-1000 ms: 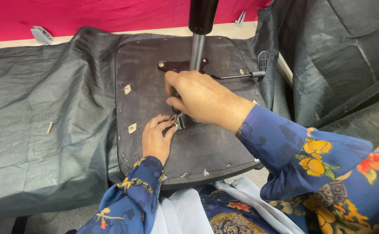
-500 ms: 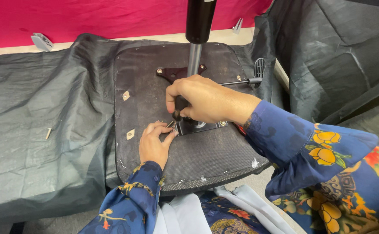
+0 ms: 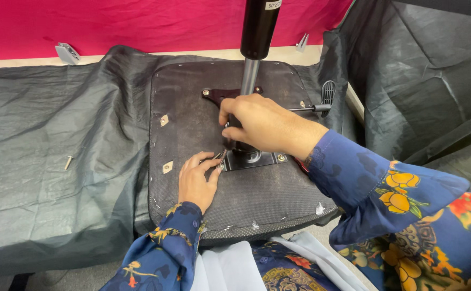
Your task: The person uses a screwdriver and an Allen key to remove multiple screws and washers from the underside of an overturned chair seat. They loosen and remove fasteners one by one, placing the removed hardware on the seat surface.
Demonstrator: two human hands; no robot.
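Observation:
An upturned dark chair seat (image 3: 192, 129) lies on a grey-black cloth, with a metal mounting plate (image 3: 259, 160) and a gas cylinder column (image 3: 257, 32) standing up from its middle. My right hand (image 3: 265, 126) is closed around a dark tool handle (image 3: 230, 141) that stands on the plate beside the column. My left hand (image 3: 195, 180) rests on the seat and pinches a small shiny metal piece (image 3: 219, 158) at the plate's left corner. Both sleeves are blue with a flower pattern.
A thin lever with a black paddle (image 3: 327, 92) sticks out to the right of the seat. A loose bolt (image 3: 67, 161) lies on the cloth at the left. A grey bracket (image 3: 67, 53) and a small metal part (image 3: 301, 42) lie by the red wall.
My right hand has shifted from the plate's left corner up toward the column, baring the plate's front edge. My left hand stays at the corner. The view has drifted slightly.

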